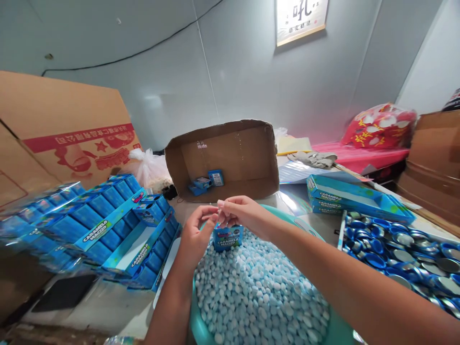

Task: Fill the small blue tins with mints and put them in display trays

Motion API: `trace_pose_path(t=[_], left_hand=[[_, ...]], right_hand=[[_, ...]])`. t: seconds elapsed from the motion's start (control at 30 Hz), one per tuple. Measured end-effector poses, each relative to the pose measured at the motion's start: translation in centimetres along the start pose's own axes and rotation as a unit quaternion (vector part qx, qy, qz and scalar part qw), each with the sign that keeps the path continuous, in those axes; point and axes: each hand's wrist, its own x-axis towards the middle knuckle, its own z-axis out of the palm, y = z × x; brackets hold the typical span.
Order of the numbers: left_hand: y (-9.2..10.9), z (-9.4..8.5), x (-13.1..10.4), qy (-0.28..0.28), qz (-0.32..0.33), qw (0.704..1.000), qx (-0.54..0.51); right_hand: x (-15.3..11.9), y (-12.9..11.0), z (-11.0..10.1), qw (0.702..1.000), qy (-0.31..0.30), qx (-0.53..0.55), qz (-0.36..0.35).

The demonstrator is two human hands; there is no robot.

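A teal tub [197,306] is filled with small pale blue and white candies [266,287]. On the candies, near the tub's far side, a small blue printed box [228,239] stands upright under my hands. My left hand [197,232] is at the box's left, thumb and fingers bent together close to its top. My right hand [241,214] reaches over the box, its thumb and fingers pinched against the left fingertips. Whatever lies between the fingertips is too small to make out. My fingers hide the upper part of the box.
Display trays of blue boxes [104,235] are stacked at left. Behind the tub, a brown carton [247,163] lies on its side with several blue boxes inside. On the right are flat blue trays [355,196] and many round blue-rimmed metal lids [398,254]. A grey glove [312,159] lies behind.
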Motion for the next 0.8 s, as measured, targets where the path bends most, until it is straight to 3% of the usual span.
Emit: trace_pose_path(t=[0.1,0.17,0.23,0.3,0.37,0.43,0.53,0.7,0.8], left_hand=[[-0.1,0.1,-0.1,-0.033,-0.025,0.999,0.029],[-0.3,0.2,-0.2,-0.088,-0.029,0.993,0.067],[-0.5,0.1,-0.4,-0.14,-0.048,0.985,0.091],[-0.8,0.0,-0.6,-0.159,-0.086,0.979,0.096],[-1.0,-0.1,-0.6,-0.151,-0.112,0.977,0.097],[-1.1,-0.2,-0.5,-0.146,-0.113,0.977,0.103],[-1.4,-0.3,-0.3,-0.159,-0.101,0.977,0.097],[-2.4,-0.5,-0.5,-0.155,-0.118,0.978,0.072],[-3.4,-0.6,-0.4,-0.15,-0.129,0.98,0.038]], right_hand=[[-0.7,-0.7,0.0,0.998,0.045,-0.031,-0.035],[-2.5,-0.8,0.2,0.984,0.063,-0.163,-0.046],[-5.5,-0.3,0.9,0.928,0.055,-0.367,-0.036],[-8.6,1.1,1.7,0.843,0.002,-0.538,-0.003],[-10.9,2.8,2.6,0.787,-0.042,-0.614,0.039],[-11.9,4.1,3.3,0.756,-0.07,-0.646,0.074],[-11.4,4.8,3.9,0.731,-0.09,-0.67,0.094],[-10.0,3.3,3.6,0.74,-0.064,-0.66,0.111],[-9.4,2.2,3.5,0.711,-0.076,-0.688,0.126]])
